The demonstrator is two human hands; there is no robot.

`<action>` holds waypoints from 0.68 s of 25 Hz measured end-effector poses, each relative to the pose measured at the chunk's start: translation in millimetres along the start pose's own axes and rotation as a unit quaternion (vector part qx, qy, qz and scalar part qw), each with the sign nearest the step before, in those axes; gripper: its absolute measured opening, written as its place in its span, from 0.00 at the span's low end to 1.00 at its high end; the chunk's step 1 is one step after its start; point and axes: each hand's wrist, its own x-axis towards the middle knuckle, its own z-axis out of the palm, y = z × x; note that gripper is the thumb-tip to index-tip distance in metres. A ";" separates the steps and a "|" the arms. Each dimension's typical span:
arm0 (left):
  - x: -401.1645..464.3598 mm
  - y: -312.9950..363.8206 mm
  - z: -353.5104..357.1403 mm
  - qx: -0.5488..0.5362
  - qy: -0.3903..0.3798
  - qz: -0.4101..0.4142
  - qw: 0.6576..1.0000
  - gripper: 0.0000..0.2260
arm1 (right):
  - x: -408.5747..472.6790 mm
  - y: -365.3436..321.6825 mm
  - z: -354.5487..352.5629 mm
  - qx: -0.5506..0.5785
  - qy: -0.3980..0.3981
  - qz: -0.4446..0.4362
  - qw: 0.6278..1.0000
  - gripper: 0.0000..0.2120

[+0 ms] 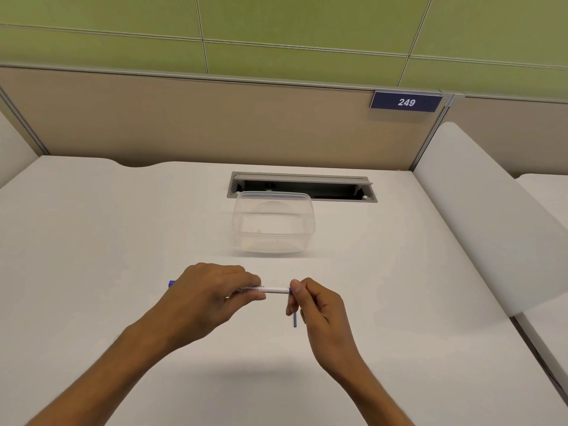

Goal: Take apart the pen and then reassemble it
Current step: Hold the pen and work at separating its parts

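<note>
Your left hand [212, 290] is wrapped around the pen [276, 290], fingers curled over the white barrel, holding it level just above the desk [123, 226]; a blue end pokes out past the outer side of that grip, the bare barrel runs out the inner side toward your other hand. Your right hand [316, 305] pinches at the barrel's free end, thumb and forefinger closed on it, and a thin blue piece [294, 321] hangs down from that pinch, likely the cap's clip or a refill; can't tell which, since the fingers cover the joint. My read on the setup: left is the anchor, right does the pulling or twisting, and keeping the pen horizontal between both grips lets you work along its axis without bending it. I'd say you're at the end-piece step, but whether it's coming off or going on isn't clear from this. Low over the desk is sensible: anything dropped won't roll far. Beyond the grips sits a clear plastic container [273, 224], lid on, well apart from both hands, probably for parts. Behind it is an open cable tray [302, 186] cut into the white desk. Beige partition at the back with a 249 tag [406, 102], green panels above.
</note>
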 end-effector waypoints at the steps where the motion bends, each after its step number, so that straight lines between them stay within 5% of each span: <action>1: 0.5 -0.6 0.1 -0.021 -0.001 -0.003 1.000 0.13 | -0.4 -0.5 -0.5 -0.009 0.002 -0.009 1.000 0.19; 9: 1.5 -10.6 -1.0 -0.224 -0.032 -0.060 0.972 0.10 | 4.7 -0.1 -9.1 -0.162 -0.002 -0.182 0.970 0.10; 13: 0.4 -12.3 -1.8 -0.191 -0.030 -0.065 0.979 0.08 | 4.9 2.5 -10.2 -0.176 -0.016 -0.186 0.967 0.08; 17: -0.1 -5.2 0.4 -0.067 -0.015 -0.020 0.997 0.07 | 4.3 -1.9 -7.4 -0.104 0.020 -0.091 0.990 0.15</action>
